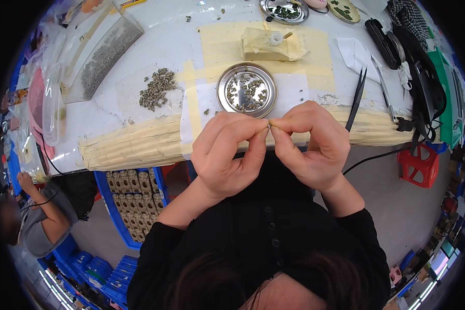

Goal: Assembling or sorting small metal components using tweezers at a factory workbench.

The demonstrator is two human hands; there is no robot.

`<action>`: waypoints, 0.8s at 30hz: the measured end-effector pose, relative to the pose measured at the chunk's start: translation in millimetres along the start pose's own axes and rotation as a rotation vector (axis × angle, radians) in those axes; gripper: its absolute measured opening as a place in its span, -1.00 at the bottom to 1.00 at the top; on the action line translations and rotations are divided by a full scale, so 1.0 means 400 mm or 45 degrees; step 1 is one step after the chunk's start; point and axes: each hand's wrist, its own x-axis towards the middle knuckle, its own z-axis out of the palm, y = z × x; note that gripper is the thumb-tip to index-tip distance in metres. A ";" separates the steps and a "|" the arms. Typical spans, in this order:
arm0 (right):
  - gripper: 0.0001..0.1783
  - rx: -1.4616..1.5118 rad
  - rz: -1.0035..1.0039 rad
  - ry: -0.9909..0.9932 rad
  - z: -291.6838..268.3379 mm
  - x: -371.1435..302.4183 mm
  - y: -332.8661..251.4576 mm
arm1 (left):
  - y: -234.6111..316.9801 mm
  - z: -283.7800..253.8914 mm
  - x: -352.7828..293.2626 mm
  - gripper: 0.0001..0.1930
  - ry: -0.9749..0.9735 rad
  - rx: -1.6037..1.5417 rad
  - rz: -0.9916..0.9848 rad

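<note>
My left hand [230, 150] and my right hand [312, 142] meet fingertip to fingertip at the near edge of the table. Both are closed in a pinch on one tiny metallic piece [269, 125], most of it hidden by the fingers. Just beyond them sits a round metal dish [220, 89] with many small grey-brown parts [248, 93] scattered in it. A loose heap of similar small parts [157, 89] lies on the table to the left. Black tweezers [357, 98] rest on the table to the right of my right hand.
A clear plastic box [104, 62] of small grey parts stands far left. Beyond the dish is a tape-wrapped block [266, 45]. Another metal dish [285, 19] holds dark green pieces. A blue crate [120, 219] sits below left; a red stool [419, 166] stands right. Another person [49, 219] is at left.
</note>
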 end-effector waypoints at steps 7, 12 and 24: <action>-0.79 -0.199 -0.189 -0.105 -0.022 0.021 0.009 | 0.050 -0.036 0.026 -0.96 -0.150 -0.708 -0.989; -0.80 -0.264 -0.230 -0.122 -0.022 0.024 0.004 | 0.042 -0.037 0.026 -0.94 -0.178 -0.803 -1.016; -0.83 -0.318 -0.220 -0.544 -0.074 0.053 -0.012 | 0.026 -0.061 0.035 -0.96 -0.435 -0.809 -1.081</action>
